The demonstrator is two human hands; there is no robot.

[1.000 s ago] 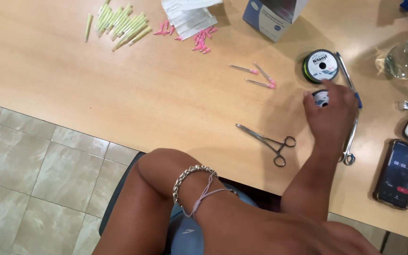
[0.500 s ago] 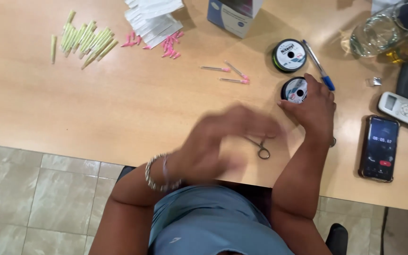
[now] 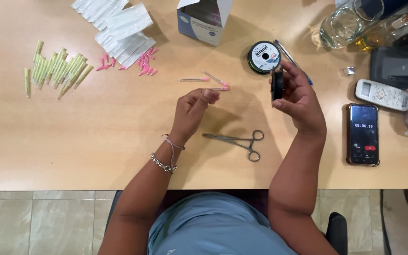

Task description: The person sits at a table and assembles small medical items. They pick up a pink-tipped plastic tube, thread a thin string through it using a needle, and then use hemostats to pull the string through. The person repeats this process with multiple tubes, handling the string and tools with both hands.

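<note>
Bright, even light from above; soft shadows spread beneath both arms on the bench (image 3: 72,141); sharp focus throughout; no blur.

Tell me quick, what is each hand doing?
Left hand: fingers pinched shut; what they hold cannot be told.
Right hand: shut on a small black spool, held up on edge.

Setting: home or small-workshop craft desk.
Surface: light wooden tabletop (image 3: 72,137) over pale floor tiles (image 3: 34,222).
Evidence: steel forceps (image 3: 236,140), round black line spool (image 3: 264,56), yellow-green plastic caps (image 3: 55,70), white remote control (image 3: 382,95).
</note>
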